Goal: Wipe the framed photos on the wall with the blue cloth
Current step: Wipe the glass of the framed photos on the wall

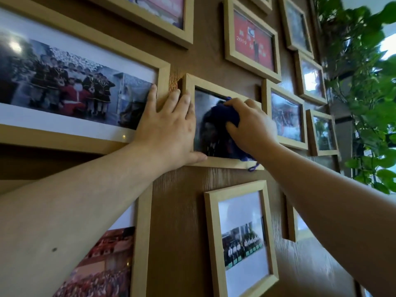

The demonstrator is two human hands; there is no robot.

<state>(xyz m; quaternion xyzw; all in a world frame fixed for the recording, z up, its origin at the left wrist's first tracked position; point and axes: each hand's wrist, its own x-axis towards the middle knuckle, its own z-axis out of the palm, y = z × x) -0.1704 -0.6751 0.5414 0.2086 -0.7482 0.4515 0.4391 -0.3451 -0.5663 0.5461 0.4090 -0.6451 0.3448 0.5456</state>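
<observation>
Two hands | right hand [252,123] presses blue cloth [222,115] | left hand [169,127] braces frame edge [189,86]

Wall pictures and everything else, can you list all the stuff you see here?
Framed photos: about a dozen in view, pale wood frames, all over the wall, several cut off by the edges.
Small frame: one, pale wood, middle of the wall, being wiped.
Wide frame: one, pale wood, left of the small frame.
Wall: one, brown wood grain, behind everything.
Blue cloth: one, dark blue, bunched against the small frame's glass.
Plant: one, green leaves, right edge.
Left hand: flat, spread across both frames' edges.
Right hand: pressing the cloth.
</observation>
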